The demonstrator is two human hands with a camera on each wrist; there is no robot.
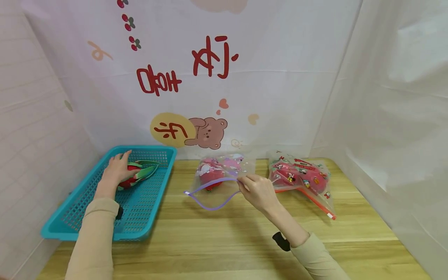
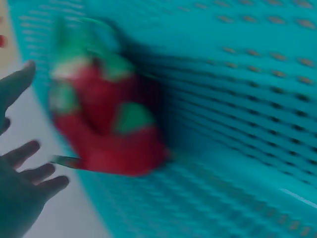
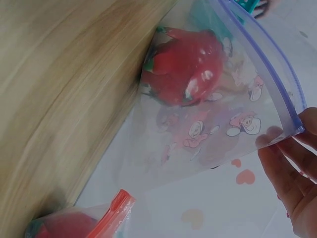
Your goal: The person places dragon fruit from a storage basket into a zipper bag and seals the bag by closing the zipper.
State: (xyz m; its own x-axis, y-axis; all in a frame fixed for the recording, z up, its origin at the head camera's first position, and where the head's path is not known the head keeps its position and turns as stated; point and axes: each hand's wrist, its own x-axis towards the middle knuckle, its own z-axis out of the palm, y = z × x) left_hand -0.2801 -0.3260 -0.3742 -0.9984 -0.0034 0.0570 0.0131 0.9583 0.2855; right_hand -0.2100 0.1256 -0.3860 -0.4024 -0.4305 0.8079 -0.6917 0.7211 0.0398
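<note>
In the blue basket (image 1: 159, 212) lies a red dragon fruit (image 2: 119, 148) with green leaf tips. My left hand (image 1: 117, 171) is over it, fingers spread; the left wrist view shows the fingers beside the fruit with a gap. My right hand (image 1: 258, 191) pinches the right end of the purple zip on a clear printed zip bag (image 3: 233, 99). The mouth of that bag gapes toward me. Inside it sits another dragon fruit (image 3: 188, 67), seen through the film.
Right of the purple-zip bag lies a second printed bag (image 1: 306, 175) with a red zip, holding red fruit. The basket stands on the left of the wooden table (image 1: 210, 249). A white printed sheet (image 1: 280, 97) hangs behind the table.
</note>
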